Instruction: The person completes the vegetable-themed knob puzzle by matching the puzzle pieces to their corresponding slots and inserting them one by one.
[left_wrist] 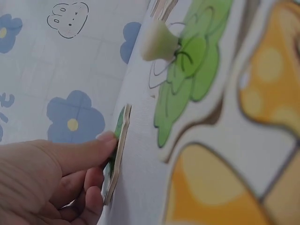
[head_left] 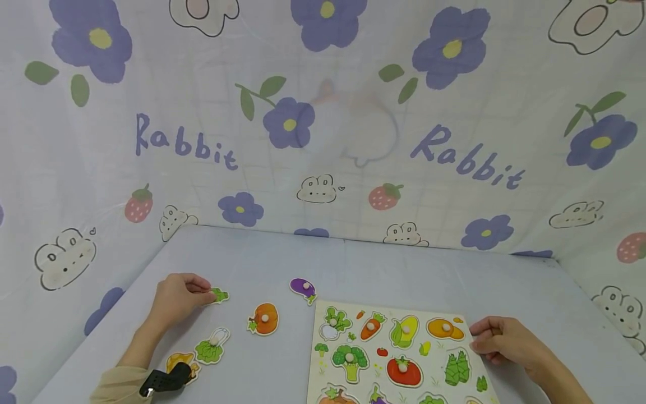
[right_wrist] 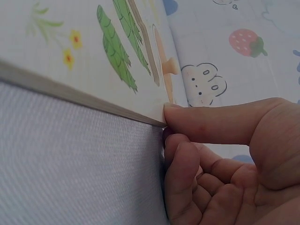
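At the left of the table, my left hand [head_left: 180, 297] pinches a green vegetable puzzle piece [head_left: 219, 295], mostly covered by the fingers. The left wrist view shows this wooden piece [left_wrist: 120, 154] edge-on, with the thumb over its green face. My right hand [head_left: 504, 343] grips the right edge of the wooden vegetable puzzle board [head_left: 388, 314]. In the right wrist view, the thumb [right_wrist: 211, 123] lies on the board's top near a corner, with curled fingers below. Carrot [head_left: 372, 326], corn [head_left: 405, 331], broccoli [head_left: 350, 359] and tomato [head_left: 404, 371] pieces sit in the board.
Loose on the table lie a pumpkin piece [head_left: 264, 319], an eggplant piece [head_left: 303, 287] and a leafy cabbage piece [head_left: 210, 350]. An orange-yellow piece [head_left: 176, 359] is partly hidden under the left wrist's black strap [head_left: 164, 382]. A patterned curtain [head_left: 343, 129] stands behind the table.
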`<act>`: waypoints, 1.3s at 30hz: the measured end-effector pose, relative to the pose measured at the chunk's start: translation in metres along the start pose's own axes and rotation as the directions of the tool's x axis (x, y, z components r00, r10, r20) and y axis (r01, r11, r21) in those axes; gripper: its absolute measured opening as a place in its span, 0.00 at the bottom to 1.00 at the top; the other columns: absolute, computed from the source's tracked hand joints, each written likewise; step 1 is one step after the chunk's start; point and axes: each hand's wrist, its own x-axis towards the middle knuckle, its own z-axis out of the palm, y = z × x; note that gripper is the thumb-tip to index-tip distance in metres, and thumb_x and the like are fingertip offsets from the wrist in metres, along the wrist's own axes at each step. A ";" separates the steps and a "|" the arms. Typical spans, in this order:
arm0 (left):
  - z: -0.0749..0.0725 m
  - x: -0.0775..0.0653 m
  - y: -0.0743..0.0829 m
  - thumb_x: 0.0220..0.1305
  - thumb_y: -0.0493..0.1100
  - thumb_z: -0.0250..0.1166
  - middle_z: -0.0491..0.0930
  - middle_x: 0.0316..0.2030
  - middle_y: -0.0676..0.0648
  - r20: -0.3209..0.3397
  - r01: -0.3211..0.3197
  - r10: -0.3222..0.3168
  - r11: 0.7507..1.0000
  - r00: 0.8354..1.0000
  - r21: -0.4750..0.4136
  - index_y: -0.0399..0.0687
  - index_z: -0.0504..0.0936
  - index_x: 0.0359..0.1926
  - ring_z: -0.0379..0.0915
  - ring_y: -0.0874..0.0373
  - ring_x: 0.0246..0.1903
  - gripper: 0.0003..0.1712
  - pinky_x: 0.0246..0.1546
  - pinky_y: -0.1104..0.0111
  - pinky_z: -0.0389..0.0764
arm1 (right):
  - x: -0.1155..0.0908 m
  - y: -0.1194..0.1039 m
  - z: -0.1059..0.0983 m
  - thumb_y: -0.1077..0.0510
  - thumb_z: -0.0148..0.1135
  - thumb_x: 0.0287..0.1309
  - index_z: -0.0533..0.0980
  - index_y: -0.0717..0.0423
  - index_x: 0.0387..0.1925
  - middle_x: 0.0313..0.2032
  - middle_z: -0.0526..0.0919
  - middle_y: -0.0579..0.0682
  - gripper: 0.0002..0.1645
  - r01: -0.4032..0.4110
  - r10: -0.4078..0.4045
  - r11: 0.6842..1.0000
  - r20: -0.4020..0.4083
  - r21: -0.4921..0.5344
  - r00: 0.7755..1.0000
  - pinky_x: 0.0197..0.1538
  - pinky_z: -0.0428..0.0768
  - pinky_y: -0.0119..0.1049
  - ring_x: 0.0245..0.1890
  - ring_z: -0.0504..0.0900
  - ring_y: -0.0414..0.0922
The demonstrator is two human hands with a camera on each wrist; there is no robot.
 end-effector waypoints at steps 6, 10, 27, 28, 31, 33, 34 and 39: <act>-0.003 0.001 -0.002 0.53 0.37 0.76 0.85 0.28 0.46 -0.070 -0.018 0.021 0.999 0.997 0.041 0.35 0.86 0.34 0.81 0.56 0.28 0.10 0.26 0.70 0.77 | 0.001 0.001 -0.001 0.63 0.70 0.53 0.75 0.66 0.46 0.28 0.79 0.50 0.19 0.003 -0.003 1.000 0.004 0.000 1.000 0.31 0.75 0.37 0.28 0.74 0.46; -0.005 0.002 0.001 0.54 0.40 0.76 0.85 0.29 0.46 -0.050 -0.016 0.016 1.000 0.999 0.009 0.37 0.86 0.36 0.81 0.56 0.30 0.12 0.27 0.70 0.77 | 0.001 0.002 -0.001 0.62 0.70 0.53 0.75 0.66 0.46 0.28 0.79 0.50 0.19 0.006 -0.006 1.000 0.008 0.000 1.000 0.31 0.75 0.37 0.28 0.74 0.46; 0.032 -0.008 0.092 0.54 0.42 0.76 0.85 0.32 0.47 0.233 -0.068 0.167 0.922 0.958 -0.381 0.41 0.86 0.38 0.82 0.49 0.34 0.12 0.38 0.63 0.82 | 0.003 0.003 0.000 0.63 0.70 0.53 0.75 0.66 0.46 0.29 0.79 0.50 0.20 0.000 0.000 1.000 0.013 0.012 1.000 0.32 0.75 0.38 0.28 0.74 0.46; 0.037 -0.009 0.098 0.54 0.42 0.76 0.85 0.32 0.47 0.259 -0.072 0.185 0.917 0.948 -0.392 0.42 0.86 0.38 0.82 0.49 0.34 0.12 0.38 0.63 0.82 | 0.003 0.003 0.000 0.63 0.70 0.53 0.75 0.66 0.46 0.29 0.79 0.50 0.20 0.000 0.000 1.000 0.014 0.014 1.000 0.32 0.75 0.38 0.28 0.74 0.46; 0.055 -0.010 0.114 0.54 0.42 0.76 0.85 0.32 0.48 0.331 -0.089 0.241 0.905 0.912 -0.416 0.44 0.86 0.37 0.82 0.50 0.33 0.11 0.37 0.62 0.82 | 0.003 0.004 0.000 0.63 0.70 0.52 0.75 0.66 0.46 0.28 0.79 0.50 0.20 0.003 -0.003 1.000 0.011 0.014 1.000 0.32 0.75 0.38 0.28 0.74 0.46; 0.068 -0.010 0.123 0.54 0.42 0.76 0.85 0.31 0.50 0.370 -0.112 0.285 0.899 0.884 -0.424 0.46 0.87 0.36 0.83 0.53 0.33 0.09 0.37 0.63 0.82 | 0.003 0.004 0.000 0.63 0.70 0.52 0.75 0.66 0.45 0.28 0.79 0.50 0.20 0.005 -0.005 1.000 0.008 0.010 1.000 0.32 0.75 0.38 0.28 0.74 0.46; 0.074 -0.009 0.127 0.54 0.42 0.76 0.85 0.31 0.51 0.387 -0.137 0.317 0.894 0.866 -0.427 0.47 0.87 0.36 0.82 0.54 0.32 0.09 0.36 0.64 0.81 | 0.003 0.004 0.000 0.63 0.70 0.52 0.75 0.66 0.45 0.28 0.79 0.50 0.20 0.004 -0.004 1.000 0.007 0.009 1.000 0.32 0.75 0.38 0.28 0.74 0.46; 0.101 -0.008 0.151 0.54 0.39 0.76 0.85 0.31 0.54 0.458 -0.227 0.447 0.860 0.768 -0.458 0.49 0.87 0.36 0.81 0.56 0.32 0.08 0.37 0.65 0.81 | 0.004 0.003 -0.002 0.63 0.70 0.52 0.75 0.66 0.46 0.29 0.79 0.51 0.20 -0.003 0.003 1.000 0.007 0.011 1.000 0.32 0.76 0.39 0.28 0.75 0.47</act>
